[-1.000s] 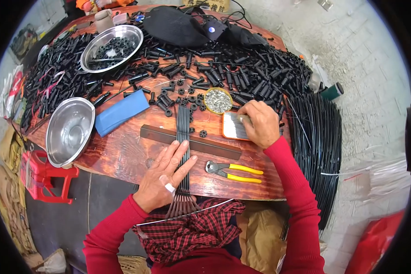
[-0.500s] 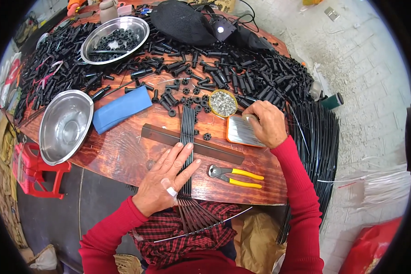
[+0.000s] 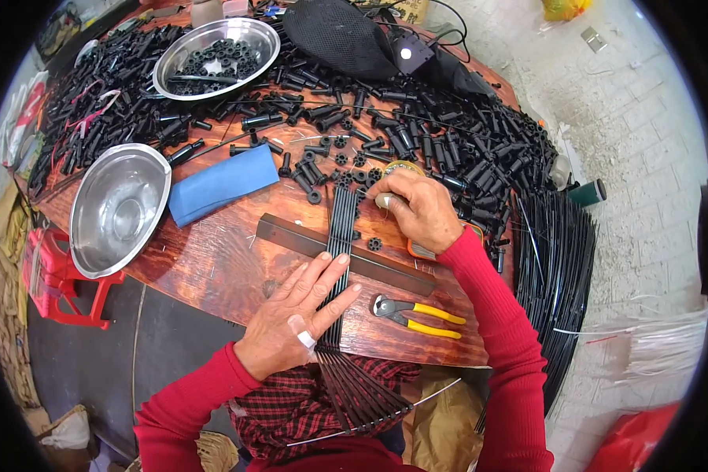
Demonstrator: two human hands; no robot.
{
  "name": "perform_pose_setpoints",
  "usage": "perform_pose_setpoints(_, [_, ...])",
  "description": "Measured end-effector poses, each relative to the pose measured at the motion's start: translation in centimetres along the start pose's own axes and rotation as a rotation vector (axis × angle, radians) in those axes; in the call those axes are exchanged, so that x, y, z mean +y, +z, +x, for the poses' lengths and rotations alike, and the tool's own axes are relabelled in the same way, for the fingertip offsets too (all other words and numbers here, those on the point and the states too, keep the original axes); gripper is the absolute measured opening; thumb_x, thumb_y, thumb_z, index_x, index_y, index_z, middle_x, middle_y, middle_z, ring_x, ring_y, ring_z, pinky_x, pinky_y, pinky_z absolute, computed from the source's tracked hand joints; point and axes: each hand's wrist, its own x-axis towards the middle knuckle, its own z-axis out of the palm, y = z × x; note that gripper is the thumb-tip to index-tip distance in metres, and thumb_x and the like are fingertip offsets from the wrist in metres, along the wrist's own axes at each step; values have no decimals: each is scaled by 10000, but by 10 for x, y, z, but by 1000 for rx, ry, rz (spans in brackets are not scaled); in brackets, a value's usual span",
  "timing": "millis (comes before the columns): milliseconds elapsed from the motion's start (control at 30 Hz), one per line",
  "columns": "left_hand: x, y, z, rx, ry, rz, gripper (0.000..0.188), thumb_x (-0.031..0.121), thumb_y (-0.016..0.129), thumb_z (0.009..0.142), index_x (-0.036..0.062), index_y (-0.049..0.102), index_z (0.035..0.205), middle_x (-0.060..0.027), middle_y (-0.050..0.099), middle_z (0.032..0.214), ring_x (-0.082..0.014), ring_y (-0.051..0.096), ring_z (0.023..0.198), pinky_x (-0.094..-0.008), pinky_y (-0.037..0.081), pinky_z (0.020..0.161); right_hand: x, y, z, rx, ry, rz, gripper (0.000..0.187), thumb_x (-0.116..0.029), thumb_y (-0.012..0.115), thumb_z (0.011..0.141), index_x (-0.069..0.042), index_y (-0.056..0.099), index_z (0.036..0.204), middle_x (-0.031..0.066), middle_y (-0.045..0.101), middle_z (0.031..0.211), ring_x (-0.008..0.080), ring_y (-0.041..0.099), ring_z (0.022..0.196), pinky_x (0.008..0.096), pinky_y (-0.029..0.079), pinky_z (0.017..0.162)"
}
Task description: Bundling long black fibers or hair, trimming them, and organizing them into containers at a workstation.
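Note:
A bundle of thin black rods [image 3: 342,224] lies across a dark flat metal bar [image 3: 291,234] on the round wooden table [image 3: 212,267]; its near ends fan out over my lap. My left hand [image 3: 295,315] presses flat on the rods at the table's near edge, fingers spread, one finger taped. My right hand [image 3: 418,208] rests curled beside the rods' far end, fingertips down among small black toothed rings [image 3: 374,244]. It partly covers a round brass-coloured disc [image 3: 405,166] and a flat orange-edged device [image 3: 421,252]. Whether it pinches anything is hidden.
Yellow-handled pliers [image 3: 417,313] lie near the front edge. A blue folded sheet [image 3: 222,183], an empty steel bowl [image 3: 118,211], and a steel bowl of black pieces [image 3: 216,49] sit left. Heaps of black tubes [image 3: 464,149] cover the back. Long black rods [image 3: 558,267] hang at right.
My right hand has left the flat device and shifted left to the far end of the rods. My left hand stays pressed on the bundle.

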Motion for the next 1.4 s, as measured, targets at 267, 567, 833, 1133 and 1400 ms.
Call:
perform_pose_setpoints(267, [-2, 0, 0, -7, 16, -23, 828, 294, 798, 764, 101, 454, 1492, -227, 312, 1609, -437, 334, 1464, -525, 313, 1186, -1, 2, 2, 1, -12, -9, 167, -11, 649, 881, -63, 721, 1022, 109, 651, 899, 300, 665, 852, 384, 524, 762])
perform_pose_setpoints(567, [-2, 1, 0, 6, 29, -4, 875, 493, 775, 782, 99, 453, 1494, -234, 322, 1601, -446, 338, 1458, -532, 315, 1180, 0, 3, -1, 6, -44, -77, 327, 19, 655, 835, -123, 739, 1117, 90, 589, 835, 282, 629, 799, 387, 512, 723])
perform_pose_setpoints(833, [-6, 6, 0, -3, 40, 47, 893, 515, 771, 777, 98, 446, 1497, -236, 321, 1599, -447, 343, 1453, -531, 318, 1180, 6, 6, -2, 35, -70, -64, 329, 23, 647, 841, -120, 743, 1122, 86, 557, 802, 271, 610, 771, 379, 500, 706])
perform_pose_setpoints(1133, [-6, 6, 1, -1, 47, 52, 897, 524, 774, 769, 98, 452, 1489, -235, 328, 1593, -451, 351, 1444, -533, 325, 1177, 4, 3, -2, 12, -43, -63, 318, 36, 646, 837, -111, 750, 1099, 81, 562, 801, 259, 610, 766, 367, 500, 703])
perform_pose_setpoints(1400, [-6, 5, 1, 2, 45, 36, 925, 563, 775, 749, 96, 459, 1483, -235, 338, 1587, -452, 354, 1441, -536, 327, 1177, 0, 8, -2, 107, -113, -155, 256, 15, 679, 812, -100, 749, 1030, 74, 585, 812, 277, 624, 795, 387, 497, 697])
